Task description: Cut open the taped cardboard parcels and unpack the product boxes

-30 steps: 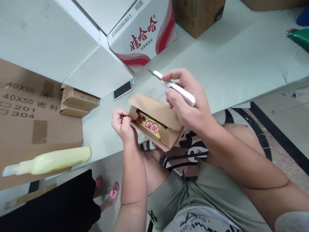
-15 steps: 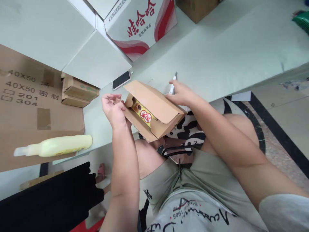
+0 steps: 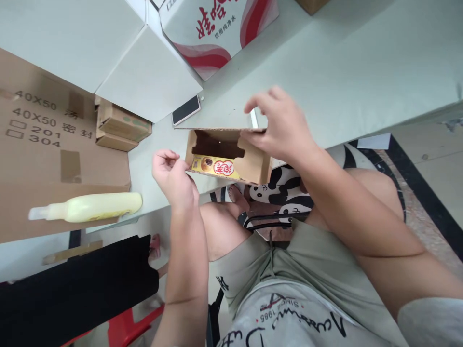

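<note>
A small brown cardboard box [image 3: 265,164] is tilted toward me, its opening facing me. Inside, along the lower side, lies a yellow packet [image 3: 199,164] with a red-and-white label. My left hand [image 3: 175,176] pinches the box's left edge between thumb and fingers. At the upper right of the box is my right hand [image 3: 284,123], its thumb touching the rim and its other fingers raised and spread, slightly blurred. Just behind those fingers shows part of a slim white object [image 3: 253,118], mostly hidden.
A phone [image 3: 186,110] lies on the pale table [image 3: 347,72]. White cartons [image 3: 152,72] and a red-and-white carton [image 3: 213,36] stand at the back. To the left are small brown boxes [image 3: 125,125], a large carton [image 3: 32,159] and a pale yellow bottle [image 3: 101,207].
The box has turned so its opening faces me, and the flap that covered part of it has swung back. My right hand has risen, its fingers lifting. The view has shifted slightly.
</note>
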Available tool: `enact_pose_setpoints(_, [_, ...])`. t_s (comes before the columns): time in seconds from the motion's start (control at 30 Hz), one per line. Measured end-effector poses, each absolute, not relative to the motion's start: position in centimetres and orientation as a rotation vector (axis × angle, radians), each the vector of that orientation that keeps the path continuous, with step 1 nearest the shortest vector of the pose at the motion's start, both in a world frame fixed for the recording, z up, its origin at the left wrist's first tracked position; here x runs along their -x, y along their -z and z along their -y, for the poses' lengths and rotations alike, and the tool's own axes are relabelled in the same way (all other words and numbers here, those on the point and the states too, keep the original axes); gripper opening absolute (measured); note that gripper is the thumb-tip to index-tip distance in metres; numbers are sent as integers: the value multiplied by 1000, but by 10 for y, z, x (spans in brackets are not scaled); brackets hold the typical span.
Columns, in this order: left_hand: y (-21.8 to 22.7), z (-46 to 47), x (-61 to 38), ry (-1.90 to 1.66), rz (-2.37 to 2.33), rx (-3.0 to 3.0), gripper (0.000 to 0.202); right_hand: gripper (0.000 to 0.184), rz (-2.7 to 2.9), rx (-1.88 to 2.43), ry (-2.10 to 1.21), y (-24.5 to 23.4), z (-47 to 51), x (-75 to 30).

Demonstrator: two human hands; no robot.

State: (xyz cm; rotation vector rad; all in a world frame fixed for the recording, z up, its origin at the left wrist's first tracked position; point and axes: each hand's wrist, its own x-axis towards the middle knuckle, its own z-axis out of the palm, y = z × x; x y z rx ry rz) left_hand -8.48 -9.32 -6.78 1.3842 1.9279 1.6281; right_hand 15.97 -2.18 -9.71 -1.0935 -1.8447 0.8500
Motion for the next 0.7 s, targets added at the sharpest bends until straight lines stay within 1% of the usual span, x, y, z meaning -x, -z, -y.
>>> enact_pose_setpoints(0.03, [62,103,79,-1549,-1971,-1477,19,33,1781,1161,-830,98,22,-160])
enact_pose_setpoints(0.1, [44,120,71,-1232,-2068,-1704,13,28,1679,1236,-835,96,25,-159])
enact_pose_setpoints(0.17, [24,128,68,-894,-2078,-1934,18,16,1612,1234,-881,91,31,-156])
enact_pose_setpoints(0.23, [5,125,69,-582,-1947,-2095,25,10,1578,1187,-913,84,37,-151])
enact_pose_setpoints(0.33, [-17,105,69,-114,-1605,-2146,29,11,1627,1056,-908,79,42,-144])
enact_pose_setpoints(0.4, [-24,89,64,163,-1420,-2116,32,8,1725,909,-897,81,41,-141])
enact_pose_setpoints(0.47, [-25,75,57,359,-1362,-2116,38,4,1849,739,-889,84,38,-139])
enact_pose_setpoints(0.57, [-18,61,48,522,-1421,-2185,42,19,2049,587,-838,88,36,-140])
enact_pose_setpoints(0.7, [-3,53,43,620,-1452,-2242,36,30,2259,612,-679,88,42,-145])
